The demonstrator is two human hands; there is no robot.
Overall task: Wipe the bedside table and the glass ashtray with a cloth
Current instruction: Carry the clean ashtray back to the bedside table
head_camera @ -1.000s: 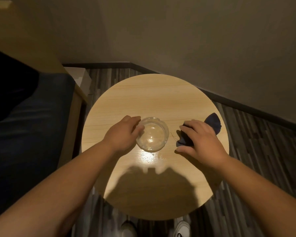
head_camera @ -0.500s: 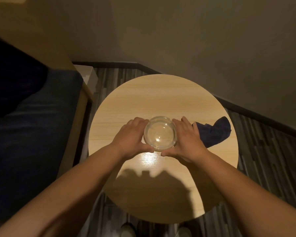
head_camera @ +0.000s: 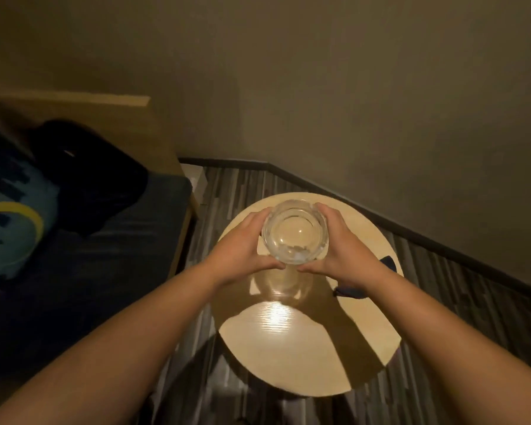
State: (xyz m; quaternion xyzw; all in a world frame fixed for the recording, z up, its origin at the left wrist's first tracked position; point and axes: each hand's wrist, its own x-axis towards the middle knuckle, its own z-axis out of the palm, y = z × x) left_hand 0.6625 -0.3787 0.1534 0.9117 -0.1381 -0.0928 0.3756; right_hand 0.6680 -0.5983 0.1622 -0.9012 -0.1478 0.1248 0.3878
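glass ashtray [head_camera: 295, 233] gripped on both sides by left hand [head_camera: 242, 251] and right hand [head_camera: 342, 251] above table [head_camera: 304, 348].

Person: two bare forearms and hands
Left hand [head_camera: 242, 250] and right hand [head_camera: 344, 250]: no sleeves, gloves, rings, watch or wristbands visible; forearms uncovered to frame edge.

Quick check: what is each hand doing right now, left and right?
Left hand: curled round the left side of the glass ashtray, holding it.
Right hand: curled round its right side, holding it too.
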